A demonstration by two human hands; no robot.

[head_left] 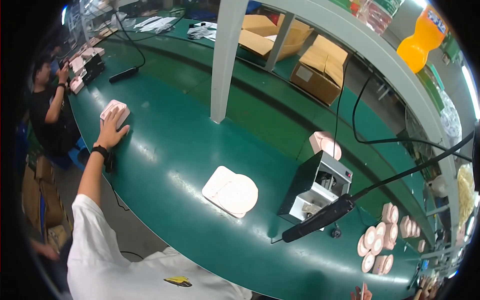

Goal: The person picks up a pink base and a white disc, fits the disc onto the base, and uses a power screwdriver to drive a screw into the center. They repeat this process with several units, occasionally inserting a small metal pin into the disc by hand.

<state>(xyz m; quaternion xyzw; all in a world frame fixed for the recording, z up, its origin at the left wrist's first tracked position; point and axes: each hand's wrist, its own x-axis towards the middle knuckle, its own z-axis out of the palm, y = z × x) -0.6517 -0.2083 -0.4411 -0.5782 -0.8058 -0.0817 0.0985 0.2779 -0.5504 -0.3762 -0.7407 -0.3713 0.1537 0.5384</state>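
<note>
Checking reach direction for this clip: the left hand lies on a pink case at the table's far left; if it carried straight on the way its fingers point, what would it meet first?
Beyond the pink case under the left hand, probably bare green table, then the black bar-shaped device; depth is unclear.

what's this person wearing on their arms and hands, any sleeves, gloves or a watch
The left arm comes out of a short white sleeve and is otherwise bare. A black band, like a watch or wrist strap, sits on the wrist. The left hand has no glove. The right hand barely shows at the lower edge, too little to describe.
</note>
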